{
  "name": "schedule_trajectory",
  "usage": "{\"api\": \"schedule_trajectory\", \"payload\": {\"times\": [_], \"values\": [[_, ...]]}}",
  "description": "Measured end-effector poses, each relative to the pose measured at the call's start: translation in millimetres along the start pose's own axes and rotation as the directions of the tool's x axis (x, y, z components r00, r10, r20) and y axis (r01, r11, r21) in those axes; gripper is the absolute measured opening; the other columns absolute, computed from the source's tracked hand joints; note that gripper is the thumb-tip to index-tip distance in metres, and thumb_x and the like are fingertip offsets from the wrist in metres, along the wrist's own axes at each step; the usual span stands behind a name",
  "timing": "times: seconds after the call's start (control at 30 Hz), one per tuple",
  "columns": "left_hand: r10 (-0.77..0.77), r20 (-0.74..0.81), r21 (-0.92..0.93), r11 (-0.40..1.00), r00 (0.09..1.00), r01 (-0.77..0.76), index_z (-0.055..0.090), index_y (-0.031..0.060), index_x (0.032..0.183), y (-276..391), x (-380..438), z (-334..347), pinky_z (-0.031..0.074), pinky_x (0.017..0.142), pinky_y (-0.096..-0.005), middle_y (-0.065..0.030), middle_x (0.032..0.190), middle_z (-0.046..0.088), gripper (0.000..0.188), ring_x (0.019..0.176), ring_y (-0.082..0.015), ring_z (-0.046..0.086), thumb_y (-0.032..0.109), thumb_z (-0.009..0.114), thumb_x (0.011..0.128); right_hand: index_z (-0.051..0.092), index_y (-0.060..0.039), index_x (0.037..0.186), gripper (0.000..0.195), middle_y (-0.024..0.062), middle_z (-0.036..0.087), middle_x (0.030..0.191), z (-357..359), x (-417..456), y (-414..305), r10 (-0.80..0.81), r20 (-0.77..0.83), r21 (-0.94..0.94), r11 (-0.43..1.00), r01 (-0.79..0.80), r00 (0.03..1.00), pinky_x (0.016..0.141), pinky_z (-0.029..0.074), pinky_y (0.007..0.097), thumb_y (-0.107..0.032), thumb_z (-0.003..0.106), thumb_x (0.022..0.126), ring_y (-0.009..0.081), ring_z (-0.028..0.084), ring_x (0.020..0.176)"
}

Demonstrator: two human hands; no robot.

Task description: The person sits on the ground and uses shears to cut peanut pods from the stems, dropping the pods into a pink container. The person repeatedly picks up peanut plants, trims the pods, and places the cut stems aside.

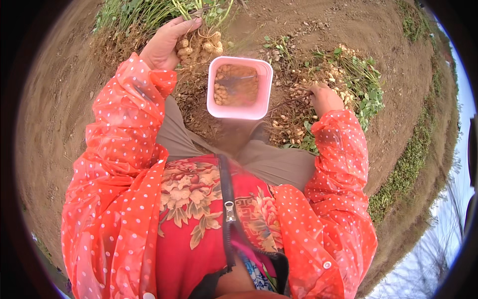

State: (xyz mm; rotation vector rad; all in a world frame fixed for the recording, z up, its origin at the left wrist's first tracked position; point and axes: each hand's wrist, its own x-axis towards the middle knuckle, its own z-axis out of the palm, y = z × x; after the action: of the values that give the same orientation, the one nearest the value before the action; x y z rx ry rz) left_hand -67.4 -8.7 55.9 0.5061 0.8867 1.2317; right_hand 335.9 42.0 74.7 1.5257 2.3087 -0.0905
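My left hand (164,43) grips the stems of a peanut plant bunch (203,43), with pale pods hanging below the fingers beside the bucket. My right hand (325,98) is closed around one end of a thin dark stick (289,101), which slants down and left towards the bucket's right side. Between the hands stands a square pink plastic bucket (240,114), its bottom covered with peanut pods (221,93). Part of its inside is blurred. Under and beside my right hand lie uprooted peanut plants with pods (338,74).
A heap of leafy peanut plants (130,17) lies on the bare soil (52,93) at the upper left. More pods and roots (293,130) are near my right knee. My legs in brown trousers (276,162) flank the bucket. A strip of green plants (407,172) runs along the right.
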Motion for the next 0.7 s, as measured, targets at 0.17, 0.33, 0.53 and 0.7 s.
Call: {"api": "schedule_trajectory", "payload": {"times": [0.17, 0.33, 0.53, 0.7], "values": [[-0.001, -0.042, -0.097, 0.995, 0.999, -0.003, 0.053, 0.0047, 0.102, -16, 15, -12, 0.056, 0.067, -0.0382, -0.0130, 0.097, 0.063, 0.022, 0.084, -0.0235, 0.065, 0.022, 0.056, 0.089, 0.063, -0.0162, 0.102, 0.018, 0.0072, 0.061, 0.098, -35, -77, 71, 0.308, -0.394, 0.156, 0.951, -0.267, 0.866, 0.072, 0.048, 0.0373, -0.022, 0.054, 0.087, 0.0282, 0.060, 0.085], [-0.026, 0.031, -0.148, 0.989, 0.999, 0.030, 0.048, 0.0048, 0.108, -19, 14, -9, 0.056, 0.065, -0.0419, -0.0135, 0.096, 0.063, 0.026, 0.083, -0.0265, 0.065, 0.022, 0.055, 0.090, 0.065, -0.0129, 0.099, 0.019, 0.0140, 0.062, 0.096, 49, -220, 186, 0.727, -0.190, 0.257, 0.686, -0.681, 0.660, 0.078, 0.047, 0.0394, -0.018, 0.059, 0.082, 0.0323, 0.059, 0.091], [-0.015, 0.134, -0.137, 0.990, 0.991, 0.033, 0.050, 0.0018, 0.105, -25, 16, -2, 0.055, 0.075, -0.0387, -0.0088, 0.095, 0.061, 0.026, 0.084, -0.0216, 0.064, 0.018, 0.059, 0.087, 0.052, -0.0016, 0.121, 0.052, 0.0176, 0.060, 0.112, 117, -248, 189, 0.767, 0.063, 0.270, 0.602, -0.751, 0.638, 0.090, 0.044, 0.0378, -0.023, 0.068, 0.077, 0.0286, 0.058, 0.105], [-0.097, 0.287, -0.172, 0.974, 0.953, 0.151, 0.052, 0.0037, 0.110, -31, 11, 12, 0.053, 0.070, -0.0320, -0.0075, 0.095, 0.061, 0.027, 0.078, -0.0171, 0.062, 0.013, 0.059, 0.086, 0.054, 0.0001, 0.115, 0.033, 0.0105, 0.061, 0.106, 1, -84, 24, 0.470, -0.296, 0.874, 0.485, 0.037, 0.831, 0.082, 0.047, 0.0277, -0.013, 0.061, 0.086, 0.0154, 0.059, 0.094]]}}
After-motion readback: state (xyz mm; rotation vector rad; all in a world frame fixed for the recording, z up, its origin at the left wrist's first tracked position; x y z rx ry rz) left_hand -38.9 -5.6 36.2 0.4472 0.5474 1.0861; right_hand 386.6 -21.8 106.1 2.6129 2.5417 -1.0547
